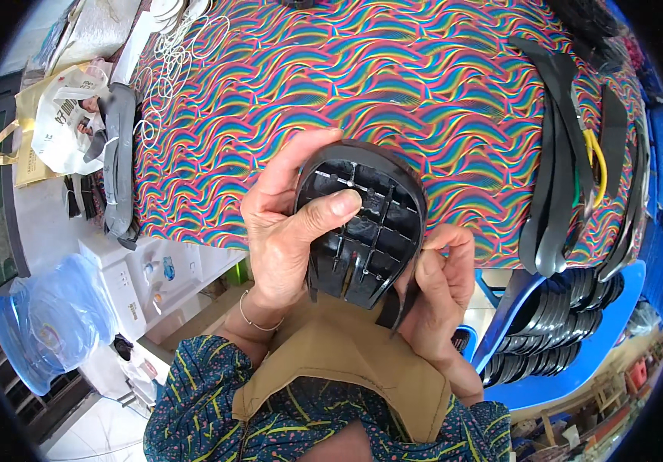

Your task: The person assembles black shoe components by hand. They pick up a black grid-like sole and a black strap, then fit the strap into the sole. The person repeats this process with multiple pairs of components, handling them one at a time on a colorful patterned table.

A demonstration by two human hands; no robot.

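A black moulded plastic piece (384, 239), rounded at its far end and crossed inside by a grid of ribs, is held up over the table's near edge. My left hand (281, 231) grips it from the left, thumb pressed on the ribs and fingers behind. Around its rim runs a thin black strip (418, 185). My right hand (443, 285) is at the right side of the piece, thumb and fingers pinched together on the strip. A loose strip end appears to hang beside that hand. What lies behind the piece is hidden.
A colourful wavy-patterned cloth (393, 85) covers the table. Long black strips (551, 154) and a yellow-handled tool (596, 165) lie at its right. A blue crate (578, 385) of stacked black parts stands below. White cord (174, 69), bags (66, 123) and a blue bin (54, 323) are left.
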